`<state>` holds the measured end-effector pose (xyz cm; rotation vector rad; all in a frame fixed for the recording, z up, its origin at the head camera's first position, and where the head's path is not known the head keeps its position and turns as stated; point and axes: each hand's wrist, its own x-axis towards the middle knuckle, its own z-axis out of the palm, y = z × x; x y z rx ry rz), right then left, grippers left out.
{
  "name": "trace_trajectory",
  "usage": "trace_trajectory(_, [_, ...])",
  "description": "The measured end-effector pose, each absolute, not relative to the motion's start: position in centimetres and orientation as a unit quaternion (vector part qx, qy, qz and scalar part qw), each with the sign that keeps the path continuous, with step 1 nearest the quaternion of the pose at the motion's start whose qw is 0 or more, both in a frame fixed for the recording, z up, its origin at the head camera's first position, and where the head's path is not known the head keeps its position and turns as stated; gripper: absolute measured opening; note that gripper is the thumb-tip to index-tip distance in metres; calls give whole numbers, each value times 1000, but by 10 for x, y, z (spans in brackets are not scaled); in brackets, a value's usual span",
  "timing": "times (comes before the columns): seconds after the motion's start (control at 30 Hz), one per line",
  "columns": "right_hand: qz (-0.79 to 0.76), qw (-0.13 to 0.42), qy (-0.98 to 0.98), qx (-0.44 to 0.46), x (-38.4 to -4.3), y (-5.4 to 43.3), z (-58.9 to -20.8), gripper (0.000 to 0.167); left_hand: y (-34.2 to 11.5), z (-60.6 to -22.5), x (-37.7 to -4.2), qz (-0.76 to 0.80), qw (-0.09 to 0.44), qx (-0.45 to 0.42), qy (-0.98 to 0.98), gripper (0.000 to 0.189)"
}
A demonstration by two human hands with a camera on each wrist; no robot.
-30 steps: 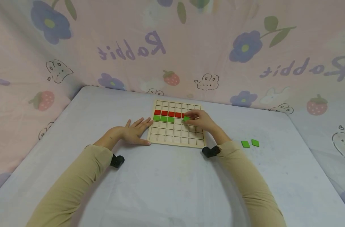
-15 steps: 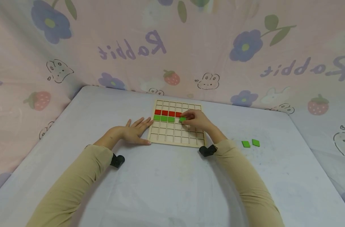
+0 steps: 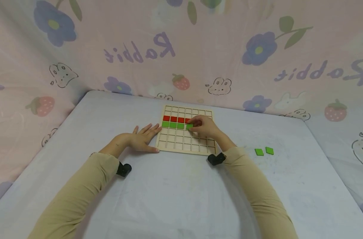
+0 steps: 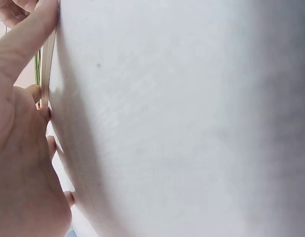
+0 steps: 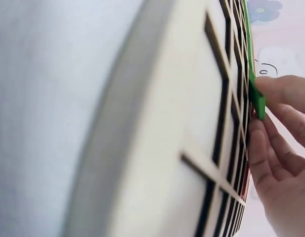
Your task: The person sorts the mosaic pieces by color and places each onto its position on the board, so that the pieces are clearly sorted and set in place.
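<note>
A wooden grid board (image 3: 179, 140) lies on the white table, with a row of red square tiles (image 3: 173, 119) and, just below it, a row of green tiles (image 3: 173, 125). My right hand (image 3: 207, 126) pinches a green tile (image 3: 189, 126) over the cell right of the green row. That pinched tile (image 5: 258, 97) sits tilted against the grid in the right wrist view. My left hand (image 3: 140, 140) lies with fingers spread, fingertips and thumb at the board's left edge. The right hand covers part of the red row and cells behind it.
Two loose green tiles (image 3: 264, 151) lie on the table to the right of the board. A patterned cloth (image 3: 193, 59) hangs behind the table. Black wrist cameras sit on both wrists, near the beige sleeves.
My right hand has moved slightly left with the green tile, bringing it down at the cell beside the green row. The left hand stays where it was.
</note>
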<state>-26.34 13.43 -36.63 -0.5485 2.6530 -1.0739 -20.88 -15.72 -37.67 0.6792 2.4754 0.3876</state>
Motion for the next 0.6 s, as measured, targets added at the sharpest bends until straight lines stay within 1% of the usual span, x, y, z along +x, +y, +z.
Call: trace_trajectory(0.6, [-338,94,919,-183,-265,135,-373,24,-155,-377,-209,142,268,246,921,94])
